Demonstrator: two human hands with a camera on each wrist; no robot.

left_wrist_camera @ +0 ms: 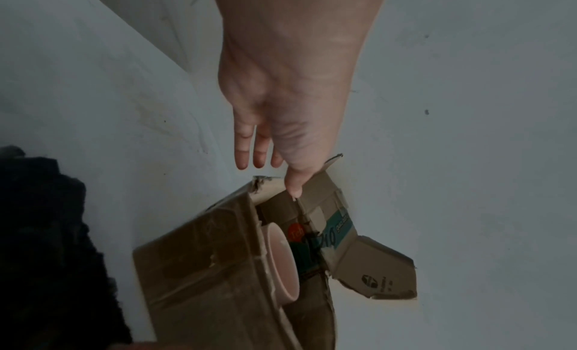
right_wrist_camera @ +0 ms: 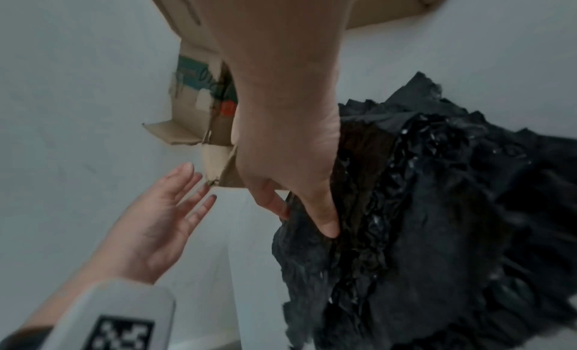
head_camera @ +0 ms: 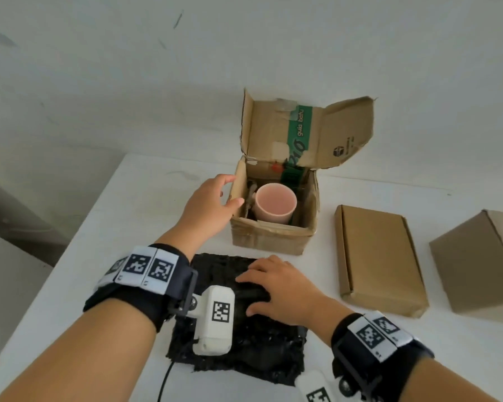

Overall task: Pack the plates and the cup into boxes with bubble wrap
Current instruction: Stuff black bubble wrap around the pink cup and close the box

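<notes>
**Pink cup sits in the open box, black wrap under the right hand**

The landmark here is the open box (head_camera: pixel 273 224), standing on the white table (head_camera: pixel 122 216) with its flaps up, the tall back flap showing a green printed band. Inside it, upright and mouth up, sits the pink cup (head_camera: pixel 275 203), close to the box's left wall, with some crumpled brownish stuff wedged between cup and wall.

To the right of the open box lies a flat closed box (head_camera: pixel 379 259), and further right again a second closed box (head_camera: pixel 476 265), partly cut off by the frame edge. Right in front of the open box, nearly touching its front wall, is the black bubble wrap (head_camera: pixel 238 340), a crinkled, glossy sheet spread on the table. The white wall rises just behind the box.

Now the hands. The left hand (head_camera: pixel 212 204) reaches in at the box's left side, fingers straight and slightly spread; the left wrist view puts the thumb at the edge of the left flap, and whether it actually touches I can't tell. Nothing is gripped there.

The right hand (head_camera: pixel 276 288) lies palm down on the bubble wrap, just in front of the box. In the right wrist view its thumb and fingers (right_wrist_camera: pixel 328 222) press into a fold of the wrap at the sheet's edge, apparently pinching it.
</notes>
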